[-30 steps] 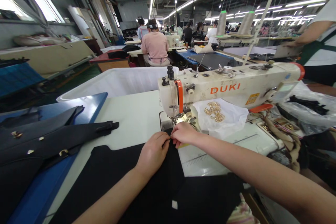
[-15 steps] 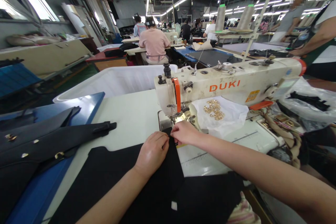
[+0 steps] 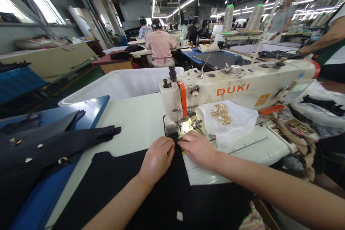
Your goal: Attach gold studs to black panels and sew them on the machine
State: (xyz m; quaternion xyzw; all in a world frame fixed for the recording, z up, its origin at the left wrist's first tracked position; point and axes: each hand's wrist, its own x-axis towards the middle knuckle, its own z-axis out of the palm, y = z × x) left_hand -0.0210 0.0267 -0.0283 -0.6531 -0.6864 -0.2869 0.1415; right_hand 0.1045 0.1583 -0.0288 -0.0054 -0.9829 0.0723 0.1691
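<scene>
Where it pinched, right hand now lies flat.

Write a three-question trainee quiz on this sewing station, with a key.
1. True or false: both hands rest on the black fabric before the needle.
2. What lies on the white cloth under the arm of the sewing machine? A) scissors B) gold metal rings C) a thread cone
3. Which hand is nearer the gold rings?

Key:
1. True: left hand and right hand press it flat.
2. B
3. The right hand.
</scene>
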